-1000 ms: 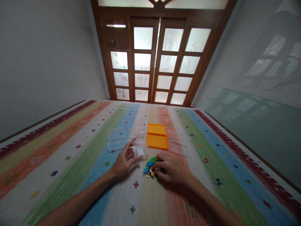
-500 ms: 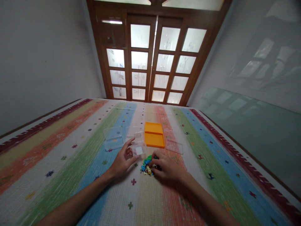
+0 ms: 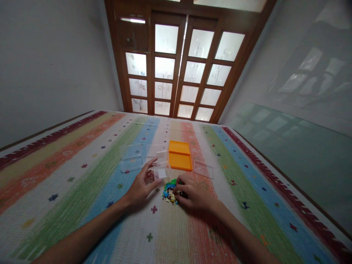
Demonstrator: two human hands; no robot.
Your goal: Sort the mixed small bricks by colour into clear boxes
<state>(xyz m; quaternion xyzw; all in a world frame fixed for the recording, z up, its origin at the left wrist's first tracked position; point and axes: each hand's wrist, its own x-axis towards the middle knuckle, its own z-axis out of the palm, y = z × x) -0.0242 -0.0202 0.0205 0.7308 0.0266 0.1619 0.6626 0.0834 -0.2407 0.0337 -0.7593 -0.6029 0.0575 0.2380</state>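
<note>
Lower-centre pieces [image 3: 168,194] are overlapped by the right hand [image 3: 194,193], any pinch hidden. The box [image 3: 168,171] is flanked by the spread left hand [image 3: 140,184].

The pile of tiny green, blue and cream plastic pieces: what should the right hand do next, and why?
Maybe the right hand should draw one piece out of the pile, because it bends over the pile's right side, and the left hand curves beside a small clear plastic box close by. I can't see whether a piece is pinched.
</note>
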